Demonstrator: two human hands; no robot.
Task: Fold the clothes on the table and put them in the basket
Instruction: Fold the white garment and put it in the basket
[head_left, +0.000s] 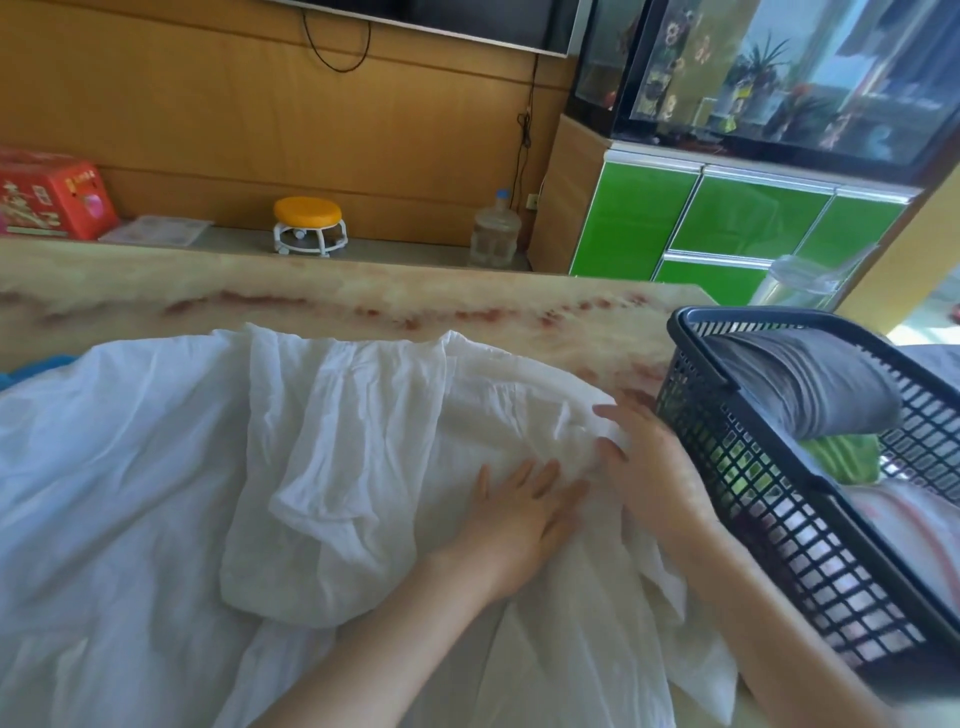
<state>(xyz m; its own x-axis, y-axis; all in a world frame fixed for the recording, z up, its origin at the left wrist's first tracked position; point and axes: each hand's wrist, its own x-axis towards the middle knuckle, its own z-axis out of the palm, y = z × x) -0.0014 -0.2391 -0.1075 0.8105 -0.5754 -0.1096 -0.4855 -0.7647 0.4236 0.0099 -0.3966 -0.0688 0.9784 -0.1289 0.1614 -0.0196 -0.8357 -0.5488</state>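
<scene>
The white garment (208, 467) lay spread and wrinkled across the marble-patterned table (363, 301), with one loose panel doubled over its middle, and it had not yet been folded small enough to go in the basket. The left hand (519, 514) pressed flat on the cloth with straight fingers, its grip open and holding nothing. The right hand (644, 457) rested just beside it with spread fingers on the bunched right edge, its grip likewise loose and empty, though blur made the fingertips hard to read. The main risk seemed to be the thin, slippery fabric: smoothing with flat palms could drag the lower layers along and set new creases, so the fold would likely come out crooked. The black mesh basket (753, 467) stood just beside the right hand, so a sweep outward could knock it or catch the cloth on its rim. The near hem ran out of view below, where it could slide off the table. By count there were two hands, one white garment, one basket, and three pieces visible inside it: a grey rolled garment (810, 384), a green piece (841, 452) under that, and a pale striped piece (904, 525). Beyond the table stood one orange-topped stool (308, 213), one water bottle (495, 228) and one red box (52, 197).
</scene>
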